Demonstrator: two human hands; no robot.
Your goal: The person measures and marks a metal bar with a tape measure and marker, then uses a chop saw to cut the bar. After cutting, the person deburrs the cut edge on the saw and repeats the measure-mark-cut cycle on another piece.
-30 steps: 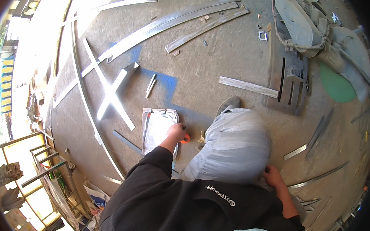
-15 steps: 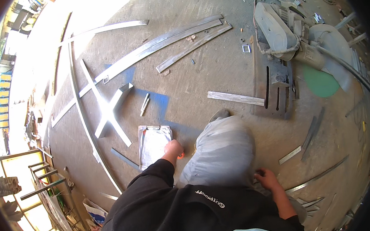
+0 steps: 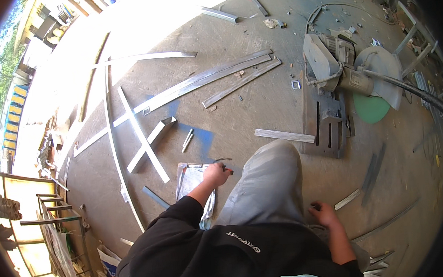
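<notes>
My left hand (image 3: 215, 175) is closed over the upper right corner of a flat white sheaf of papers (image 3: 188, 179) on the ground. A small dark thing pokes out by its fingertips; its kind does not show. Low beside my right leg hangs my right hand (image 3: 323, 216), its fingers loosely curled with a gap between them and nothing visible in them. My bent knee in grey trousers (image 3: 266, 182) comes between the two hands. Two thin light sticks (image 3: 187, 140) lie just beyond the papers.
Long metal strips (image 3: 176, 92) and a crossed pair of square tubes (image 3: 149, 147) lie ahead to the left. At the right stands a cut-off saw (image 3: 330, 67) with a slotted base; a flat bar (image 3: 283, 135) touches it. A metal rack (image 3: 56, 219) stands at the far left.
My left hand has moved forward and slightly right along the papers. An orange thing seen by it before no longer shows. My right hand stays near my leg; the whole view has shifted.
</notes>
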